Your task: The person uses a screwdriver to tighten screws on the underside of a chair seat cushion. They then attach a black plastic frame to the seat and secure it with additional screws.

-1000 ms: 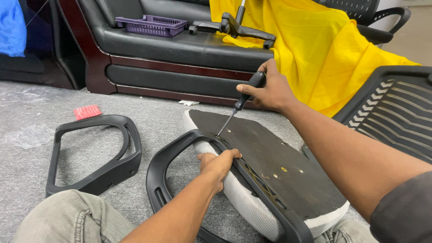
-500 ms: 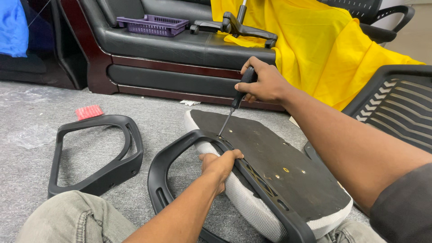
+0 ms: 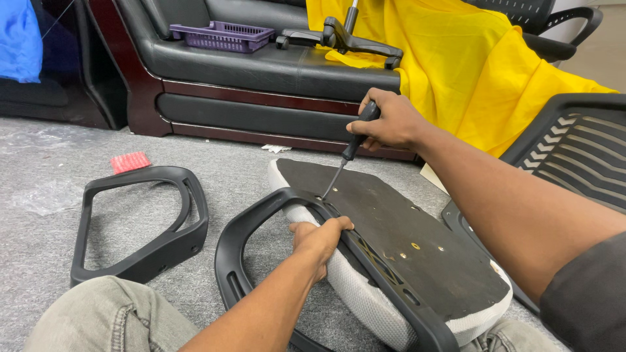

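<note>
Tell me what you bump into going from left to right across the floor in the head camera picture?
Blue cloth → red packet → loose black armrest → left hand gripping the other armrest → screwdriver in the right hand → mesh chair back.

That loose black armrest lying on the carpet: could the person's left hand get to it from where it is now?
Probably yes. The left hand grips the armrest fitted against the seat, and the loose armrest lies just beyond on bare carpet with nothing between. It would have to let go first.
</note>
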